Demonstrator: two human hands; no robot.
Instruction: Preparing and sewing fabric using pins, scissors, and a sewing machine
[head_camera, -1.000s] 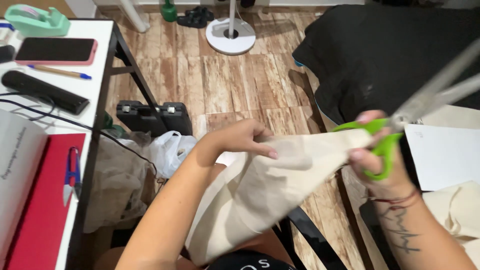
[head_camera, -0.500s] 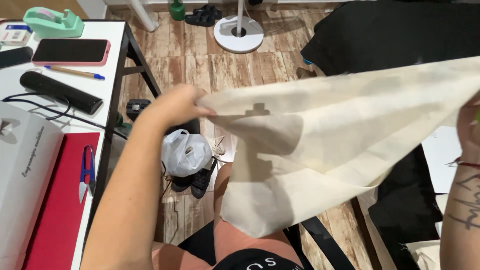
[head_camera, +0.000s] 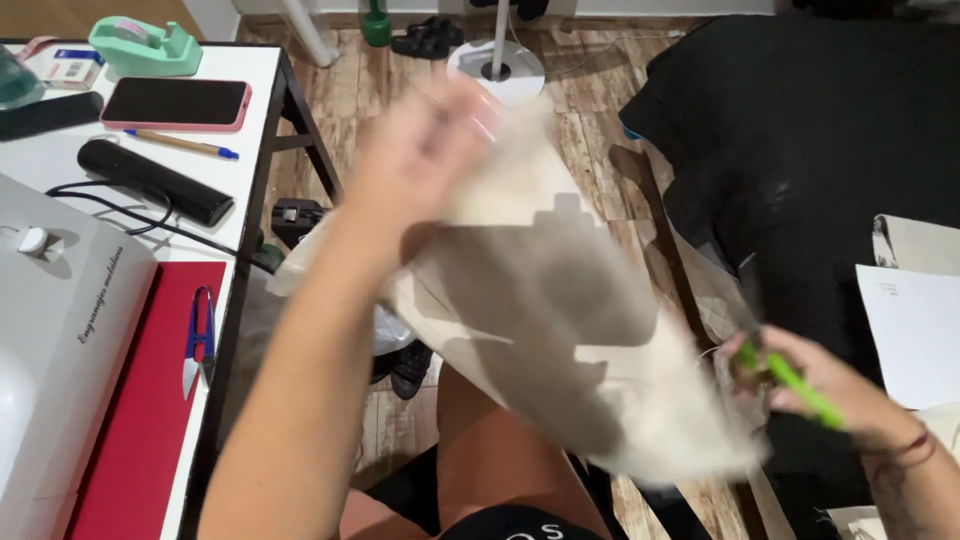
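Observation:
My left hand (head_camera: 432, 140) is raised in the middle of the view and grips the top edge of a cream fabric piece (head_camera: 560, 300), which hangs down over my lap. The hand and cloth are blurred by motion. My right hand (head_camera: 815, 390) is low at the right, holding green-handled scissors (head_camera: 800, 385) and pinching the lower corner of the same fabric. The scissor blades are hidden behind the hand and cloth.
A white table (head_camera: 60, 160) at left carries a white sewing machine (head_camera: 60, 340), red mat (head_camera: 150, 400), blue thread snips (head_camera: 200, 340), pink-cased phone (head_camera: 175, 103), pen (head_camera: 180, 143), black cylinder (head_camera: 155, 180) and green tape dispenser (head_camera: 140, 45). Black fabric (head_camera: 800, 130) and white paper (head_camera: 915, 330) lie right.
The fabric was stretched wide across the view; now my left hand has lifted its edge higher and my right hand has dropped low with the scissors, so the cloth hangs bunched.

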